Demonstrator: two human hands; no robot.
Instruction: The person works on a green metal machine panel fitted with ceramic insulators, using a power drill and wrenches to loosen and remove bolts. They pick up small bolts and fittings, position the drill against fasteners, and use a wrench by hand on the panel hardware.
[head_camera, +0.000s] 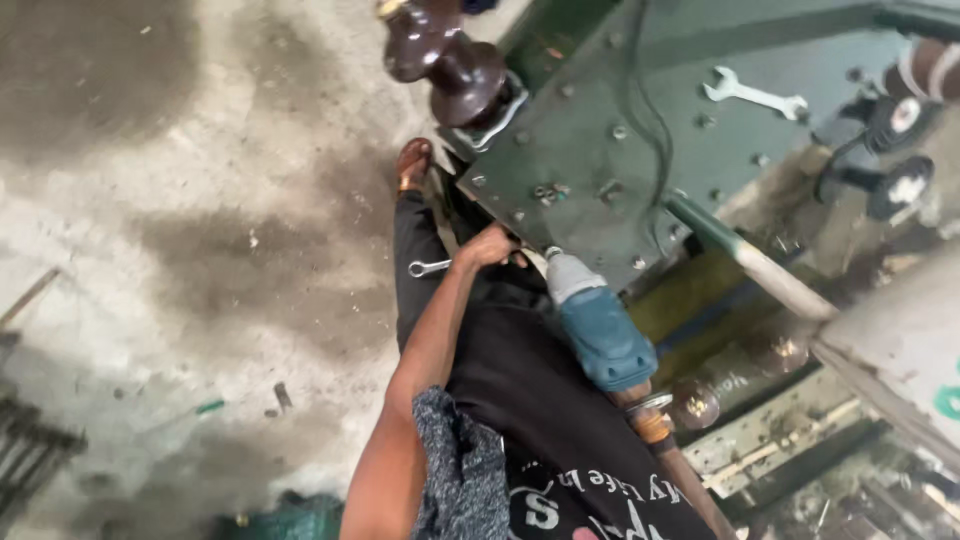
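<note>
Bolt work along the near edge of a green steel cover plate seems to be the step in hand. The person is looking steeply down past their own black shirt and dark trousers to a sandalled foot on the stained concrete floor.

The left hand is closing around the end of a silver spanner, whose ring end is sticking out to the left of the fist, just below the plate's near edge. The right hand is lying under a blue and grey power tool, so I cannot tell how its fingers are set; only the forearm with a metal bangle is showing. The tool's grey nose is pointing up at the plate's near edge, right beside the left hand.

By my judgement, the next move is calling for the spanner to be steadied on a nut under the rim while the tool's nose is being lined up squarely on the bolt.

A brown ribbed insulator is standing at the plate's left corner. A second silver spanner is lying on the plate towards its far right corner, well apart from the hands, and a few loose nuts are resting near the front edge. No container is in view.
</note>
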